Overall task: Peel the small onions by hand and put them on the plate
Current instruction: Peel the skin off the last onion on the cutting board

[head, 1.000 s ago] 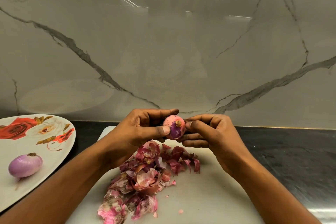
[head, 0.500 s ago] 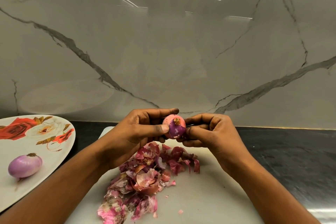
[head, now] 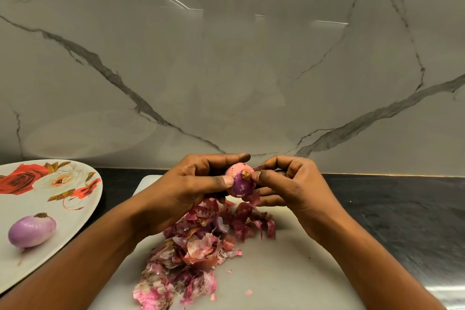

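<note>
I hold a small onion (head: 240, 181) above the white cutting board (head: 289, 272), its pink outer skin partly off and purple flesh showing. My left hand (head: 198, 184) grips it between thumb and fingers. My right hand (head: 289, 184) pinches at its root end with thumb and forefinger, and a strip of skin hangs below the onion. A peeled purple onion (head: 31, 230) lies on the white plate (head: 63, 209) with red rose print at the left.
A heap of pink and red onion skins (head: 201, 246) covers the board's middle under my hands. The board lies on a dark countertop (head: 402, 221) that runs to the right. A marble wall (head: 226, 70) rises directly behind.
The onion has turned in my fingers, showing more purple flesh. My right thumb and forefinger have shifted up to the root end. The plate and the peeled onion have not moved.
</note>
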Motion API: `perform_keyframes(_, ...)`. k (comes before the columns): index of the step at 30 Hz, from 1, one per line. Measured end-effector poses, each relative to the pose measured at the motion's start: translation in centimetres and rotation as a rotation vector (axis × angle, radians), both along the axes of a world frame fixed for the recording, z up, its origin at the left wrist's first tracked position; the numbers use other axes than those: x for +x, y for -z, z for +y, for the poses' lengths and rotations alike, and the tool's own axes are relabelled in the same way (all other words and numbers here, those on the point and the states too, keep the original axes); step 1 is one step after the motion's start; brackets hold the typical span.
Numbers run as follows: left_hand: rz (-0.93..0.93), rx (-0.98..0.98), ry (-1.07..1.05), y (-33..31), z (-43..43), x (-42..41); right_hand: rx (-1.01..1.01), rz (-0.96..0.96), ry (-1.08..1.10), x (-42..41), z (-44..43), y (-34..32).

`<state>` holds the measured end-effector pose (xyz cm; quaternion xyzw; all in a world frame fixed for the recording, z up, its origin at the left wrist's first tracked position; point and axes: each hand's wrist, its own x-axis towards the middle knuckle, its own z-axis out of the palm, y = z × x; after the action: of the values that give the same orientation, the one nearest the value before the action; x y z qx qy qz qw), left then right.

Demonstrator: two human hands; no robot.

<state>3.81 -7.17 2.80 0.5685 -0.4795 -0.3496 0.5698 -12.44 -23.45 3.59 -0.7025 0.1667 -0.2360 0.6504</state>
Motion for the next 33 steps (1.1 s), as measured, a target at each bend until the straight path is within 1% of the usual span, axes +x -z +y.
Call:
perform_keyframes(2,-0.011,0.008,-0.014,-0.05,-0.02,-0.05,-0.023,0.003,-0.003,-0.08,-0.02,0.10)
perform_keyframes(4,0.020,0.005,-0.015,-0.01,0.01,0.17,-0.032,0.000,-0.005,-0.12,-0.03,0.10)
perform_keyframes(10,0.034,0.004,-0.007,-0.05,0.14,0.14,-0.002,-0.002,-0.017,0.00,0.16,-0.03)
perform_keyframes(15,-0.007,0.013,-0.011,0.10,0.20,0.07,-0.028,-0.004,0.006,0.03,-0.03,0.10)
perform_keyframes(21,0.064,-0.014,0.015,0.16,0.18,0.44,-0.053,-0.008,0.010,-0.01,-0.07,0.21)
perform_keyframes(28,0.055,-0.020,0.021,0.15,-0.13,0.53,0.026,-0.018,-0.036,-0.12,0.13,-0.15)
perform_keyframes(33,0.080,-0.050,-0.085,-0.04,-0.21,0.43,0.063,-0.059,-0.031,-0.03,-0.03,-0.15)
